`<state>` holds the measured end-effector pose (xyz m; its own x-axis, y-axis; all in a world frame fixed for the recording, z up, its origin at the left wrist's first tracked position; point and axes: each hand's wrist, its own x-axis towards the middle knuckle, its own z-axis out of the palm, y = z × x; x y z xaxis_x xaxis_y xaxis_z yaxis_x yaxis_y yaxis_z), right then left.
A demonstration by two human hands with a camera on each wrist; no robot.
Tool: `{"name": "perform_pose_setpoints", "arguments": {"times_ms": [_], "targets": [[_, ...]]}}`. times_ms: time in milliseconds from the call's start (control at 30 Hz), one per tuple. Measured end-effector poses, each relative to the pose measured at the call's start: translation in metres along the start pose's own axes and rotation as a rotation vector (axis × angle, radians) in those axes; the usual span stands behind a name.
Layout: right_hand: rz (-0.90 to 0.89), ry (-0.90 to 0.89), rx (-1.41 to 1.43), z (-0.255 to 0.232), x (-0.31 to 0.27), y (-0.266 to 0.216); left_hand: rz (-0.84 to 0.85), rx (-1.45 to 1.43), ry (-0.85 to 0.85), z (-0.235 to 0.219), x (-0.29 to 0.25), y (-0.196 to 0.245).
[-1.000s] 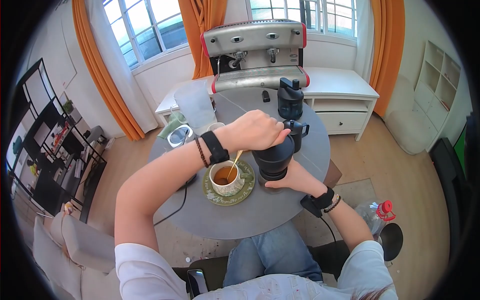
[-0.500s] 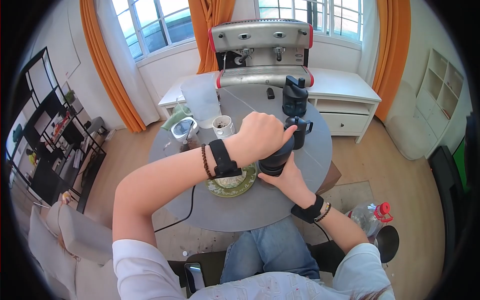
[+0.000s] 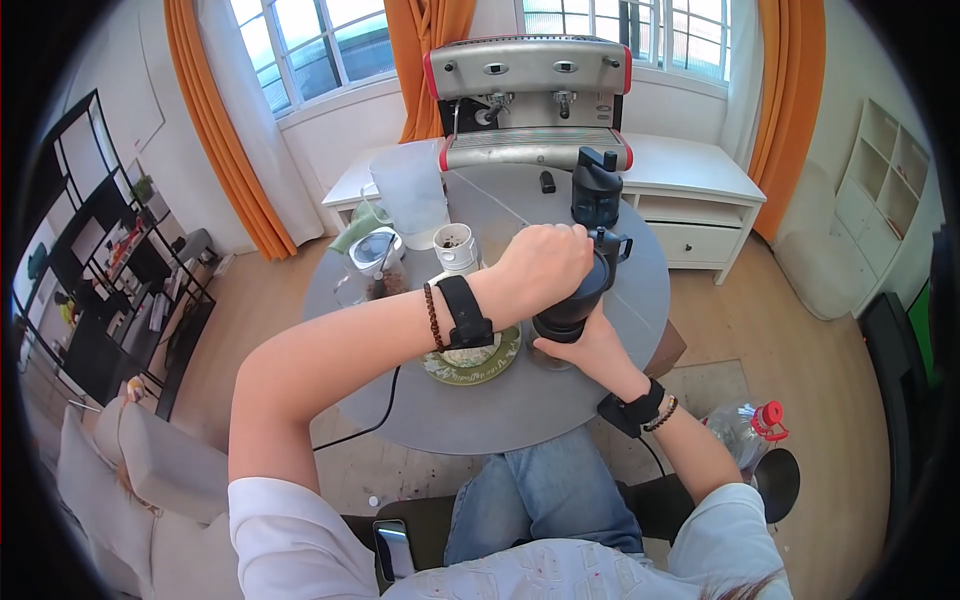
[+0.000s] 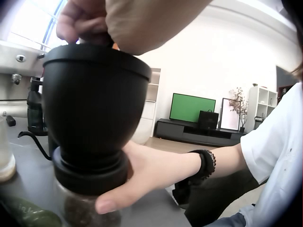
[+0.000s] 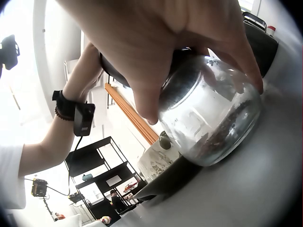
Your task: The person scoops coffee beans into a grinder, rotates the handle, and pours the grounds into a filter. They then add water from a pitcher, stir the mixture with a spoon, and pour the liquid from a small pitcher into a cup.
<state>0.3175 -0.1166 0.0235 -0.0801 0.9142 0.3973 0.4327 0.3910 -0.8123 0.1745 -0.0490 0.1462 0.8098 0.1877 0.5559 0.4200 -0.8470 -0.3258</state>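
A black manual coffee grinder (image 3: 562, 318) with a flared top and a clear glass jar (image 5: 213, 118) beneath stands on the round grey table, leaning slightly. Over its top my left hand (image 3: 545, 268) curls its fingers around the crank, which the hand mostly hides. My right hand (image 3: 592, 348) grips the grinder low down, thumb and fingers around its neck and the jar's shoulder. Dark ground coffee (image 5: 222, 130) lies inside the jar. Left of the grinder, a patterned teacup on a green saucer (image 3: 478, 376) is largely covered by my left wrist.
Behind my left forearm stand a white cup (image 3: 457, 248) with dark bits inside, a lidded jar of beans (image 3: 380, 255) and a frosted pitcher (image 3: 410, 190). A black gooseneck kettle (image 3: 620, 246) and a dark bottle (image 3: 596, 190) stand beyond the grinder. A cable (image 3: 385, 415) crosses the table's left edge.
My left hand has shifted around the grinder's top, and its forearm has come down over the teacup. The right hand keeps its grip. The head view has turned a little, uncovering the white cup.
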Motion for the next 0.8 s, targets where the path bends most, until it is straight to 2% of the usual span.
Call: {"name": "perform_pose_setpoints", "arguments": {"times_ms": [67, 167, 267, 367, 433, 467, 533, 633, 800], "targets": [[-0.010, -0.145, 0.046, -0.013, 0.002, 0.007, 0.088, -0.060, -0.030, -0.001, -0.001, -0.007], [0.069, -0.298, 0.139, -0.023, 0.003, 0.011, 0.239, -0.186, -0.078, -0.003, -0.004, -0.021], [0.078, -0.242, 0.232, -0.019, -0.001, 0.014, 0.364, -0.298, -0.086, -0.004, -0.003, -0.033], [0.174, -0.406, 0.244, -0.029, 0.004, 0.014, 0.424, -0.349, -0.128, -0.005, -0.002, -0.040], [0.188, -0.447, 0.265, -0.031, 0.008, 0.019, 0.467, -0.364, -0.158, -0.006, 0.000, -0.043], [0.198, -0.467, 0.278, -0.031, 0.009, 0.019, 0.452, -0.378, -0.134, -0.006, 0.003, -0.044], [0.181, -0.396, 0.285, -0.031, 0.008, 0.017, 0.414, -0.410, -0.093, -0.006, 0.008, -0.044], [0.140, -0.264, 0.265, -0.022, 0.008, 0.021, 0.100, -0.263, -0.309, -0.015, 0.018, -0.038], [0.011, -0.089, 0.195, -0.008, 0.002, 0.015, -0.052, -0.090, -0.217, -0.029, 0.019, -0.006]]}}
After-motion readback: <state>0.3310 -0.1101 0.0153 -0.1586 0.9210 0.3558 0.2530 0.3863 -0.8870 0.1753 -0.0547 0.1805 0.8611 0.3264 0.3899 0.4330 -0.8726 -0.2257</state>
